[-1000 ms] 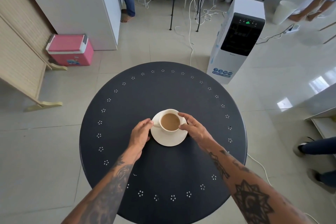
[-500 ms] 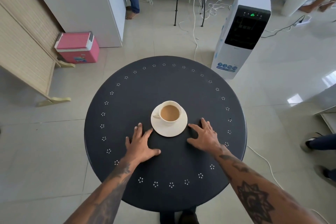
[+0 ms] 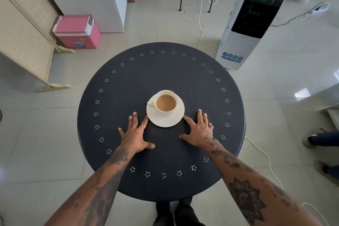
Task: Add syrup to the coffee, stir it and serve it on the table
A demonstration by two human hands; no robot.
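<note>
My two forearms reach forward over the near edge of a round, dark surface (image 3: 161, 180) dotted with a ring of small flower-shaped holes. My left hand (image 3: 134, 135) lies flat, palm down, fingers spread and holding nothing; its index fingertip ends just beside the near-left rim of the saucer (image 3: 165, 122), and I cannot tell whether it touches. My right hand (image 3: 199, 130) lies flat in the same way, empty and spread, with its index fingertip just beside the saucer's near-right rim.

Straight ahead, between and just beyond both hands, a cream cup (image 3: 166, 102) stands upright on the saucer near the middle of the surface, filled with pale brown coffee (image 3: 166, 103). Its handle points left, toward my left hand's side. Both hands sit about equally close.

I judge the coffee is served, so nothing is left but to draw both hands back toward me without nudging the saucer.

Beyond the surface, on the tiled floor, stand a pink cooler box (image 3: 77, 32) to the left and a tall white air cooler (image 3: 251, 18) to the right.
</note>
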